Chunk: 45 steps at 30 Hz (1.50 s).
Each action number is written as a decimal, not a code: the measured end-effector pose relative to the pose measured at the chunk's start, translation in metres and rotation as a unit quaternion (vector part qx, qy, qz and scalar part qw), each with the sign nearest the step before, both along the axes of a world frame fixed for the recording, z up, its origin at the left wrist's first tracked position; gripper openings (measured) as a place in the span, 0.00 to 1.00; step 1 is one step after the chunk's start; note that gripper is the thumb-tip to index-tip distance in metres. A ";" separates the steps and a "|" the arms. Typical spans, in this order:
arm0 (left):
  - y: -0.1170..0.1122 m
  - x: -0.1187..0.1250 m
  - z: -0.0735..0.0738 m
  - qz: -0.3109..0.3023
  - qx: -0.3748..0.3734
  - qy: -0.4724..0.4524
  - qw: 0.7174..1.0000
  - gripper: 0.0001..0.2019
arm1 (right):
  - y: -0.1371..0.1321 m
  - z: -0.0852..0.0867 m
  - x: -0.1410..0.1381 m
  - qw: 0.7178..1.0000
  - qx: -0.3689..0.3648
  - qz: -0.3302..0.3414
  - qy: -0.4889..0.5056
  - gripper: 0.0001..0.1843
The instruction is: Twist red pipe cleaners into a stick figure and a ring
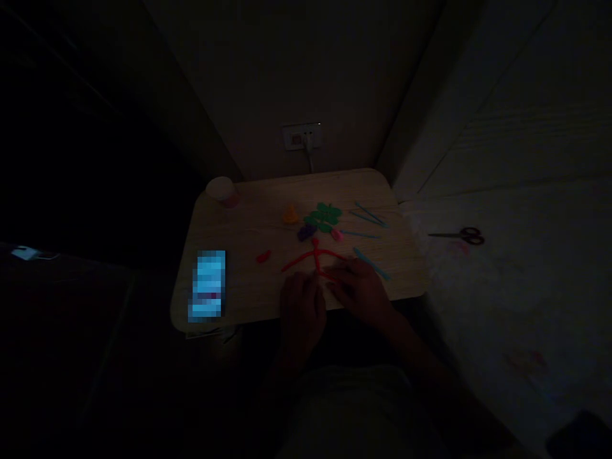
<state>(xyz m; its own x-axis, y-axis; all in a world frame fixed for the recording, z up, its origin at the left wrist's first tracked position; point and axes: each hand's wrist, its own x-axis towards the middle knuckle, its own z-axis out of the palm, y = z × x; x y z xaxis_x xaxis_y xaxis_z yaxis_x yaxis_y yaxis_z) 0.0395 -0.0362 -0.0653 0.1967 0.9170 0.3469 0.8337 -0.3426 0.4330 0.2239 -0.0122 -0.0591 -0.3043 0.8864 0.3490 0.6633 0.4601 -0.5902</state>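
Note:
A thin red clay stick figure (pixel 316 256), with a round head and spread arms, lies flat near the front of the small wooden table (pixel 248 296). My left hand (pixel 302 309) rests at the lower end of the figure, fingers curled together; whatever is under them is hidden. From the right, my right hand (pixel 361 290) has its fingertips closed at the figure's right leg. Just beyond the head lie a dark purple clay lump (pixel 306 233), a small pink piece (pixel 336 234) and green clay leaf shapes (pixel 326 215). A loose red clay piece (pixel 263 256) sits to the left.
An orange clay piece (pixel 289 215), a paper cup (pixel 221 190) and a lit phone (pixel 208 285) are on the table. Several blue sticks (pixel 371 263) lie at the right. Scissors (pixel 459 236) rest on the pale surface beyond. A wall socket (pixel 302 136) holds a plug. The room is very dark.

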 end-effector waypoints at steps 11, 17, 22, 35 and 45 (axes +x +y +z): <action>0.047 -0.022 0.013 -0.088 -0.021 0.090 0.992 0.12 | -0.010 0.002 0.032 0.999 -0.025 -0.019 -0.038 0.06; 0.058 -0.020 0.014 -0.117 -0.021 0.111 0.987 0.10 | -0.007 0.003 0.029 0.998 -0.048 0.008 -0.036 0.06; 0.057 -0.023 0.013 -0.125 -0.019 0.066 0.990 0.10 | -0.008 0.004 0.028 0.998 -0.045 0.006 -0.035 0.06; 0.091 -0.099 0.013 0.112 -0.012 0.067 0.991 0.16 | -0.010 0.012 0.055 0.989 -0.006 -0.132 0.066 0.11; 0.061 -0.065 0.041 0.116 -0.096 -0.296 0.943 0.09 | -0.017 0.033 0.017 0.990 0.016 -0.072 0.117 0.11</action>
<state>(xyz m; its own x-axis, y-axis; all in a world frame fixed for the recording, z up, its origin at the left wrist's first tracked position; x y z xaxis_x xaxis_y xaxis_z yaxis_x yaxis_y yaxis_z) -0.0253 0.0246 -0.0238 -0.1939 0.9684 0.1565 0.4691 -0.0486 0.8818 0.2412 -0.0287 -0.0258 -0.0831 0.9021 0.4234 0.5692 0.3918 -0.7228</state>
